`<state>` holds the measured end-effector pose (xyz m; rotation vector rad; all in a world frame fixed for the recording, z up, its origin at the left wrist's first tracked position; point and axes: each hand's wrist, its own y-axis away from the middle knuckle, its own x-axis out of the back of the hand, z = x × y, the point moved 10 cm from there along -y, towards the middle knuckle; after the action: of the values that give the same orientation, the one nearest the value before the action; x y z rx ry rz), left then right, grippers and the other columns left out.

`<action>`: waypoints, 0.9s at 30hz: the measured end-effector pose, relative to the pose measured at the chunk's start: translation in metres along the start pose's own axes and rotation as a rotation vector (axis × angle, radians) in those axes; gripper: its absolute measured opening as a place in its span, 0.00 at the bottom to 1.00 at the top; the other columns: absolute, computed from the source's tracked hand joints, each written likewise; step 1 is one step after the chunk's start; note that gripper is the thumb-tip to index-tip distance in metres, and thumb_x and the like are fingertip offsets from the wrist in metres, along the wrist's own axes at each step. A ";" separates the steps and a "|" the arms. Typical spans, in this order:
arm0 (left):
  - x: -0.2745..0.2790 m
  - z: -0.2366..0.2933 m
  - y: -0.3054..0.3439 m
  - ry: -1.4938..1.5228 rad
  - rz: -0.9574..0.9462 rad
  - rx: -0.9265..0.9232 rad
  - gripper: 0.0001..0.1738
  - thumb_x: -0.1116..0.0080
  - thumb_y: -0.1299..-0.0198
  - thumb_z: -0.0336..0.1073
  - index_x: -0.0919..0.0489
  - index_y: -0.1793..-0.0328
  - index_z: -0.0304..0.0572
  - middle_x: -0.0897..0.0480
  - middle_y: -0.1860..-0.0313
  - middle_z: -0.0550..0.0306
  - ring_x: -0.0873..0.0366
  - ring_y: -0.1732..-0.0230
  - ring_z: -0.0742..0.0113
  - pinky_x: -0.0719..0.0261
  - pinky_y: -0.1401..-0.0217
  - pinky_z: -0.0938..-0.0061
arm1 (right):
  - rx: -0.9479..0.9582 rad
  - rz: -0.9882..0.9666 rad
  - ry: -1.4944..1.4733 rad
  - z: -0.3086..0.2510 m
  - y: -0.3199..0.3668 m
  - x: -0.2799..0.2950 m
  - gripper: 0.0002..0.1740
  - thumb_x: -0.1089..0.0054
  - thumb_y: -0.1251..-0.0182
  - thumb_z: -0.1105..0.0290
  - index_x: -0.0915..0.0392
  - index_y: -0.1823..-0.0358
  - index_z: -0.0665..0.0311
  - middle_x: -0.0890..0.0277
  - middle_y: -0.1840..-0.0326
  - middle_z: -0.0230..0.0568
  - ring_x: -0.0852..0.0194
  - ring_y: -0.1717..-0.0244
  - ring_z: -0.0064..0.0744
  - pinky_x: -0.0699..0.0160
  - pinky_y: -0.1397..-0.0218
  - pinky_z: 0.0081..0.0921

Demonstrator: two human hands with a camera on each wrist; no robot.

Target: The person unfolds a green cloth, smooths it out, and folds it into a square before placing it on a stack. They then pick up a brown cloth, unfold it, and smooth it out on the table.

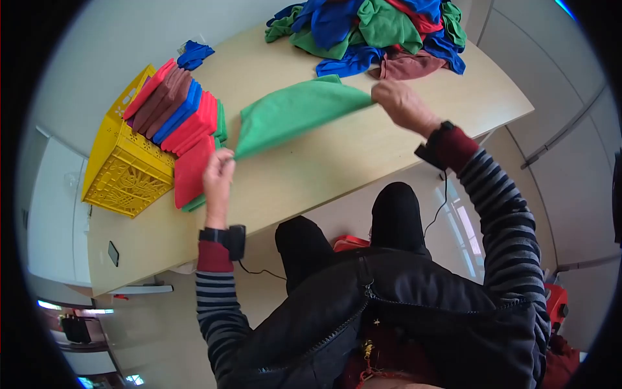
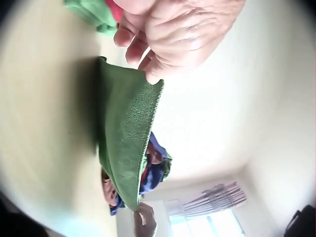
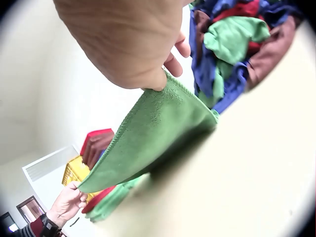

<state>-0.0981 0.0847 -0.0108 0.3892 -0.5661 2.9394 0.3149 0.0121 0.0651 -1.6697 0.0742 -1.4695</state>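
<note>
A green cloth [image 1: 298, 113] is stretched between both hands over the table, its near edge raised and its far part low against the tabletop. My left hand [image 1: 219, 178] pinches one corner, beside a stack of folded cloths. The right hand [image 1: 405, 107] pinches the other corner, near the heap of loose cloths. In the left wrist view the thumb and fingers of the left hand [image 2: 180, 37] meet at the stitched edge of the cloth [image 2: 126, 118]. The right wrist view has the right hand [image 3: 128, 44] gripping the opposite corner.
A yellow basket [image 1: 133, 175] stands at the left, packed with folded red, brown and blue cloths [image 1: 184, 113]. Red and green folded cloths [image 1: 194, 172] lie beside it. At the back is a heap of loose cloths [image 1: 382, 32]. A phone-like dark object [image 1: 113, 253] lies at the table's left end.
</note>
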 end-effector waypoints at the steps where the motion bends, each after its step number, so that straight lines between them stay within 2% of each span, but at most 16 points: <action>1: -0.009 -0.024 0.017 -0.068 -0.010 -0.071 0.06 0.42 0.35 0.25 0.21 0.53 0.43 0.22 0.58 0.69 0.33 0.68 0.82 0.33 0.66 0.85 | -0.017 -0.064 -0.033 -0.008 0.018 -0.015 0.08 0.43 0.40 0.77 0.25 0.59 0.64 0.23 0.53 0.42 0.23 0.50 0.47 0.22 0.45 0.39; 2: -0.013 -0.045 0.033 -0.137 -0.021 -0.141 0.07 0.41 0.37 0.23 0.21 0.55 0.42 0.21 0.56 0.68 0.32 0.67 0.81 0.30 0.65 0.83 | -0.035 -0.128 -0.067 -0.015 0.036 -0.029 0.08 0.43 0.40 0.77 0.25 0.59 0.64 0.23 0.53 0.41 0.23 0.50 0.46 0.22 0.45 0.38; 5: -0.026 -0.052 0.072 -0.192 -0.061 -0.075 0.08 0.40 0.39 0.22 0.21 0.56 0.41 0.21 0.55 0.66 0.30 0.66 0.79 0.27 0.62 0.80 | -0.079 -0.209 -0.124 -0.027 0.072 -0.047 0.08 0.44 0.41 0.78 0.25 0.59 0.64 0.23 0.52 0.41 0.23 0.49 0.46 0.22 0.43 0.38; 7: -0.034 -0.048 0.083 -0.223 -0.096 -0.042 0.08 0.40 0.40 0.21 0.22 0.57 0.40 0.22 0.54 0.65 0.29 0.66 0.77 0.26 0.61 0.79 | -0.114 -0.248 -0.156 -0.033 0.087 -0.052 0.09 0.44 0.41 0.78 0.25 0.58 0.64 0.22 0.52 0.41 0.23 0.49 0.46 0.22 0.42 0.38; 11: -0.041 -0.026 0.094 -0.299 -0.135 -0.116 0.09 0.40 0.41 0.19 0.22 0.56 0.38 0.22 0.52 0.62 0.27 0.65 0.76 0.26 0.61 0.80 | -0.089 -0.258 -0.154 -0.040 0.096 -0.049 0.08 0.45 0.39 0.78 0.24 0.58 0.63 0.22 0.52 0.40 0.23 0.48 0.45 0.23 0.42 0.38; 14: -0.047 -0.016 0.104 -0.500 -0.184 -0.143 0.07 0.38 0.41 0.21 0.22 0.59 0.39 0.20 0.53 0.55 0.20 0.61 0.62 0.21 0.58 0.72 | -0.085 -0.278 -0.155 -0.045 0.101 -0.050 0.04 0.43 0.37 0.76 0.24 0.61 0.63 0.21 0.53 0.39 0.23 0.49 0.44 0.22 0.42 0.38; 19: -0.047 0.006 0.106 -0.621 -0.286 -0.176 0.06 0.37 0.41 0.23 0.21 0.60 0.38 0.20 0.53 0.51 0.18 0.57 0.57 0.19 0.56 0.68 | -0.115 -0.328 -0.194 -0.048 0.090 -0.042 0.04 0.40 0.34 0.72 0.22 0.62 0.63 0.21 0.54 0.39 0.23 0.49 0.44 0.22 0.43 0.38; 22: -0.036 -0.004 0.079 -0.588 -0.279 -0.031 0.05 0.39 0.39 0.24 0.21 0.58 0.35 0.19 0.48 0.54 0.17 0.56 0.60 0.19 0.53 0.70 | -0.235 -0.490 -0.149 -0.048 0.072 -0.055 0.06 0.36 0.35 0.68 0.21 0.62 0.63 0.21 0.53 0.39 0.23 0.48 0.44 0.23 0.42 0.38; 23: -0.041 -0.005 0.068 -0.592 -0.276 -0.029 0.05 0.39 0.39 0.24 0.21 0.58 0.35 0.19 0.48 0.54 0.17 0.56 0.60 0.19 0.53 0.70 | -0.232 -0.488 -0.152 -0.058 0.062 -0.062 0.06 0.36 0.35 0.68 0.21 0.62 0.63 0.21 0.53 0.39 0.23 0.48 0.44 0.23 0.42 0.38; 25: -0.069 0.025 0.045 -0.600 -0.251 -0.332 0.07 0.40 0.35 0.29 0.19 0.53 0.36 0.19 0.41 0.50 0.18 0.45 0.52 0.20 0.43 0.65 | -0.253 -0.398 -0.325 -0.084 0.034 -0.079 0.09 0.36 0.34 0.66 0.20 0.57 0.62 0.20 0.50 0.40 0.24 0.45 0.44 0.25 0.39 0.38; 26: -0.081 0.025 0.034 -0.605 -0.247 -0.337 0.07 0.40 0.35 0.29 0.19 0.53 0.36 0.19 0.41 0.50 0.18 0.45 0.52 0.20 0.43 0.65 | -0.226 -0.357 -0.347 -0.101 0.023 -0.090 0.12 0.37 0.32 0.64 0.20 0.52 0.61 0.21 0.46 0.41 0.25 0.41 0.45 0.28 0.35 0.40; 27: -0.102 0.018 0.027 -0.672 -0.308 -0.343 0.12 0.41 0.33 0.33 0.20 0.46 0.38 0.22 0.36 0.47 0.22 0.38 0.50 0.25 0.36 0.62 | -0.198 -0.316 -0.368 -0.119 0.015 -0.102 0.15 0.38 0.31 0.61 0.20 0.48 0.60 0.22 0.41 0.42 0.27 0.37 0.46 0.30 0.32 0.42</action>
<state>-0.0010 0.0458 -0.0316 1.2936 -0.9551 2.3108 0.1937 -0.0059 -0.0339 -2.1668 -0.2657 -1.3865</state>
